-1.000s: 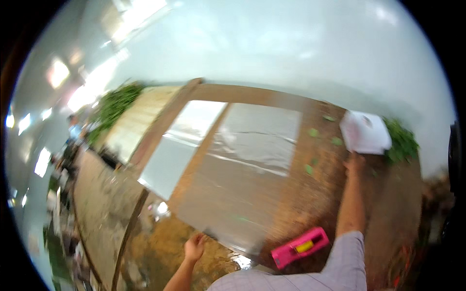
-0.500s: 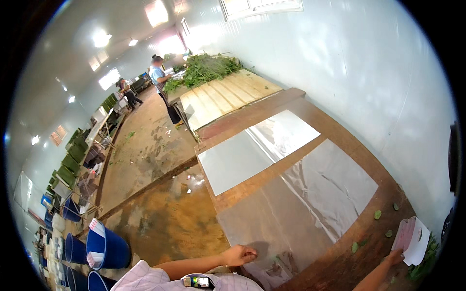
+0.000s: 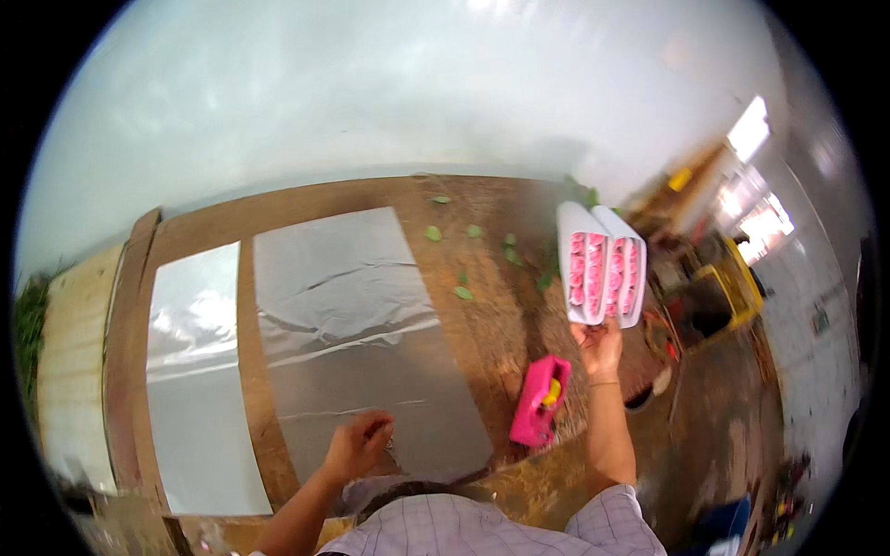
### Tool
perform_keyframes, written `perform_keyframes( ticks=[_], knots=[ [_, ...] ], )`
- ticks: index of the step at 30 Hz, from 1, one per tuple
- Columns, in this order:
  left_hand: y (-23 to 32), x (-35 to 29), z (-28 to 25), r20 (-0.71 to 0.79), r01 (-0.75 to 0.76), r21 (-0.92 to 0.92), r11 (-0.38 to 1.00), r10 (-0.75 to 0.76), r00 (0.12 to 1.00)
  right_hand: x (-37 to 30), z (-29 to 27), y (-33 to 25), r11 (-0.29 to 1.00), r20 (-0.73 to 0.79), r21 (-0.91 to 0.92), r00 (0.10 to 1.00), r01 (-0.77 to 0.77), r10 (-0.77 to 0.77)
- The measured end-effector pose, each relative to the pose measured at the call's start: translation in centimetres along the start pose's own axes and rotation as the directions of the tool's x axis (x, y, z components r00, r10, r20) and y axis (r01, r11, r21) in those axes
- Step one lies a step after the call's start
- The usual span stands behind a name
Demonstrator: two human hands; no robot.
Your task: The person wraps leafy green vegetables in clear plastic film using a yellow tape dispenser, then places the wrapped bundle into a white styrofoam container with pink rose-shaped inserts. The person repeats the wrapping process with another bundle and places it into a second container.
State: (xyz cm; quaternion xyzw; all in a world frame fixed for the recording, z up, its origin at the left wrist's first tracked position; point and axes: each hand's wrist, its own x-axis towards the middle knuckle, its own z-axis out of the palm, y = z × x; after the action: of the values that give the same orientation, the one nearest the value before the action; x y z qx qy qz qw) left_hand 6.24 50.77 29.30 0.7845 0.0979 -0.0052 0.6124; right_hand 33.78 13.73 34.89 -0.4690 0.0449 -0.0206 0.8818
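Observation:
My right hand (image 3: 601, 348) grips the lower end of a rose bunch wrapped in white card (image 3: 575, 219). Rows of pink rose heads (image 3: 593, 274) show between the white layers, which stand up beyond my fingers. Over the near part of a clear plastic sheet (image 3: 334, 250), my left hand (image 3: 360, 445) is loosely closed, and I see nothing in it. Left of that sheet lies a second, shiny plastic sheet (image 3: 199, 417). A pink tape dispenser (image 3: 532, 408) with a yellow roll sits on the table between my hands, nearer the right one.
Loose green leaves (image 3: 434, 233) are scattered across the brown table (image 3: 482, 324). A pale wall (image 3: 371, 93) runs behind it. A yellow-framed container (image 3: 742, 296) stands at the right, and a blue bucket (image 3: 728, 519) is on the floor at lower right.
The view has swung right, bringing the tape dispenser into sight and leaving the co-workers out. The rose bunch in my right hand now stands up beyond the fingers, showing the pink heads.

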Motion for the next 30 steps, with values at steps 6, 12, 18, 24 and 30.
perform_keyframes(
  ticks=[6, 12, 18, 24, 30],
  knots=[
    [13.0, 10.7, -1.3, 0.313, 0.056, -0.338, 0.94, 0.056, 0.948, -13.2, 8.4, -5.9, 0.97, -0.225, -0.147, 0.961, -0.194, 0.159],
    [14.9, 6.4, 4.0, 0.645, 0.487, -0.648, 0.586, 0.082, 0.76, -29.5, 9.3, -6.6, 0.915, -0.033, -0.4, 0.999, -0.051, 0.041],
    [12.4, 8.0, 5.1, 0.564, 0.521, -0.825, 0.217, 0.357, 0.745, -25.5, 9.6, -6.4, 0.849, 0.186, -0.495, 0.977, 0.183, -0.102],
    [16.0, 6.2, 6.4, 0.453, 0.401, -0.889, 0.22, 0.297, 0.841, -17.9, 4.6, -3.5, 0.962, 0.064, -0.237, 0.99, 0.134, -0.122],
    [15.9, 5.7, 8.1, 0.459, 0.429, -0.875, 0.227, 0.1, 0.883, -13.9, 1.4, 0.8, 0.995, 0.048, 0.056, 0.996, -0.08, 0.077]
  ],
)
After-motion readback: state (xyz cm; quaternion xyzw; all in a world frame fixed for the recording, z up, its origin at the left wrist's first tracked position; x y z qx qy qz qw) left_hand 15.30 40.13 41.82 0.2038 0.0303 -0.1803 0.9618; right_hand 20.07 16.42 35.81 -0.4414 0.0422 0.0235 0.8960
